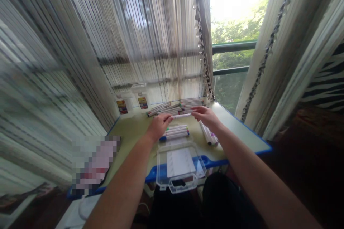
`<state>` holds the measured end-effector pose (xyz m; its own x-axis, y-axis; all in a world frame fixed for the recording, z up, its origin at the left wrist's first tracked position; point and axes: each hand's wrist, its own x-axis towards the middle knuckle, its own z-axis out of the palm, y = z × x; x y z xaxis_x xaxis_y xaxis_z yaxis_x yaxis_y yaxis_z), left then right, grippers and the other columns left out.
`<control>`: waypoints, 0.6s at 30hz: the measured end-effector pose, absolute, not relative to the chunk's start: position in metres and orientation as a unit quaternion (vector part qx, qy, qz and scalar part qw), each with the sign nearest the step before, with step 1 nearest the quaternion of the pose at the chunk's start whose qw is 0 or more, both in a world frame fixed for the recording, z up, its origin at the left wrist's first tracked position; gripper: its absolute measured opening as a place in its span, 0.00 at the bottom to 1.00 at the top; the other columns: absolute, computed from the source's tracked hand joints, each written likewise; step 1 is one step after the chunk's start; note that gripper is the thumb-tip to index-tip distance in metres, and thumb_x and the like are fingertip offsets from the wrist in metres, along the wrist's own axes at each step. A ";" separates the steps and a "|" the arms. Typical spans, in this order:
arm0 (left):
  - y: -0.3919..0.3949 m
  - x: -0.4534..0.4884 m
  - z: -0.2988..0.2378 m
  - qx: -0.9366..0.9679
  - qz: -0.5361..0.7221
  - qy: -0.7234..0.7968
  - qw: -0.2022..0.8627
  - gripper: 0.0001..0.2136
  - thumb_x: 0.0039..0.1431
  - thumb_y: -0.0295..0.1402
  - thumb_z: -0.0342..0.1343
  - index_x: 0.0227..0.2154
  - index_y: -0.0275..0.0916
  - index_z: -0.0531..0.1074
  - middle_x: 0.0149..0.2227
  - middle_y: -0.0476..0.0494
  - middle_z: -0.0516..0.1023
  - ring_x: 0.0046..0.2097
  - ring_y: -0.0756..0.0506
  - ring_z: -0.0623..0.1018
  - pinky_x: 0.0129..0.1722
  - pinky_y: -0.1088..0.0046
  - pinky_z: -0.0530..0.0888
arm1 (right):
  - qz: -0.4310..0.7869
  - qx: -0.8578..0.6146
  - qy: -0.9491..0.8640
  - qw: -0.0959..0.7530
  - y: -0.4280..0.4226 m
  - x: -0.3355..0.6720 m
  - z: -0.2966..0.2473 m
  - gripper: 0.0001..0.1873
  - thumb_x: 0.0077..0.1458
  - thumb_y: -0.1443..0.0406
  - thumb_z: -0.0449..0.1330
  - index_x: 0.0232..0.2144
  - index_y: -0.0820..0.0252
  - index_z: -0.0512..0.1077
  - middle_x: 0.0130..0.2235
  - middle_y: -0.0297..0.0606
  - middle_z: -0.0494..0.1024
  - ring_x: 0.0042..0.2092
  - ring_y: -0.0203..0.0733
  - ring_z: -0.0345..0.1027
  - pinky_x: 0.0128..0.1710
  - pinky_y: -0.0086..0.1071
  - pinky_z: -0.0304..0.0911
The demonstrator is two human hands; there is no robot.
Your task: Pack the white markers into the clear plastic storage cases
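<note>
The left hand (159,126) and right hand (205,116) each pinch one end of a marker (183,115), held over the table (242,132); from it, a marker row (176,133) lies at six o'clock, a loose pile (172,108) at twelve; a light, level grip suits its slim barrel.

1 slim white marker (184,116), nearly level, held at ends between hands (159,126), beyond row of capped markers (176,132).
</note>
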<state>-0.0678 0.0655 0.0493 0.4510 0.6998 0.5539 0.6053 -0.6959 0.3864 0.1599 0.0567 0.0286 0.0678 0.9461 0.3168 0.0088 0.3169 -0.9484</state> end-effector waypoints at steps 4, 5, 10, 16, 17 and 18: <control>0.061 -0.080 0.050 0.845 0.342 0.399 0.101 0.15 0.61 0.39 0.47 0.34 0.35 0.75 0.30 0.44 0.77 0.34 0.46 0.75 0.38 0.72 0.70 | 0.359 -0.423 -0.620 0.555 0.055 0.158 0.026 0.16 0.39 0.60 0.64 0.32 0.63 0.76 0.25 0.34 0.74 0.26 0.33 0.63 0.26 0.29 0.60; 0.059 -0.085 0.049 0.844 0.335 0.404 0.113 0.15 0.60 0.39 0.47 0.34 0.35 0.76 0.29 0.45 0.77 0.34 0.46 0.75 0.37 0.72 0.70 | 0.347 -0.425 -0.637 0.541 0.054 0.158 0.025 0.16 0.39 0.59 0.64 0.32 0.63 0.76 0.26 0.34 0.74 0.26 0.34 0.63 0.27 0.30 0.60; 0.039 -0.104 0.038 0.849 0.299 0.411 0.145 0.14 0.59 0.39 0.50 0.34 0.36 0.77 0.34 0.43 0.78 0.37 0.46 0.75 0.39 0.72 0.70 | 0.256 -0.449 -0.721 0.462 0.036 0.156 0.017 0.10 0.42 0.62 0.62 0.29 0.60 0.78 0.24 0.34 0.75 0.25 0.34 0.63 0.27 0.29 0.59; 0.009 -0.111 0.022 0.835 0.325 0.431 0.106 0.12 0.58 0.38 0.53 0.38 0.38 0.77 0.35 0.43 0.77 0.36 0.47 0.74 0.40 0.70 0.70 | 0.146 -0.478 -0.758 0.419 0.005 0.143 -0.002 0.10 0.45 0.69 0.59 0.30 0.56 0.79 0.29 0.35 0.78 0.27 0.35 0.65 0.30 0.29 0.62; 0.006 -0.110 0.019 0.832 0.333 0.433 0.098 0.12 0.58 0.38 0.53 0.37 0.38 0.77 0.35 0.43 0.77 0.36 0.47 0.75 0.40 0.70 0.70 | 0.130 -0.480 -0.761 0.417 0.003 0.141 -0.005 0.10 0.45 0.70 0.59 0.31 0.56 0.79 0.31 0.36 0.78 0.29 0.37 0.67 0.32 0.30 0.63; 0.004 -0.109 0.017 0.829 0.339 0.435 0.091 0.11 0.58 0.38 0.54 0.37 0.39 0.77 0.35 0.43 0.77 0.37 0.47 0.75 0.41 0.69 0.71 | 0.112 -0.479 -0.764 0.416 0.001 0.139 -0.007 0.10 0.46 0.70 0.59 0.31 0.56 0.79 0.32 0.36 0.79 0.31 0.38 0.68 0.35 0.31 0.63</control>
<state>-0.1094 0.0043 0.0172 0.3921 0.7828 0.4831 0.6597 -0.6053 0.4454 0.1392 0.0015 -0.0073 -0.1934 0.8265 0.5288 0.6392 0.5150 -0.5712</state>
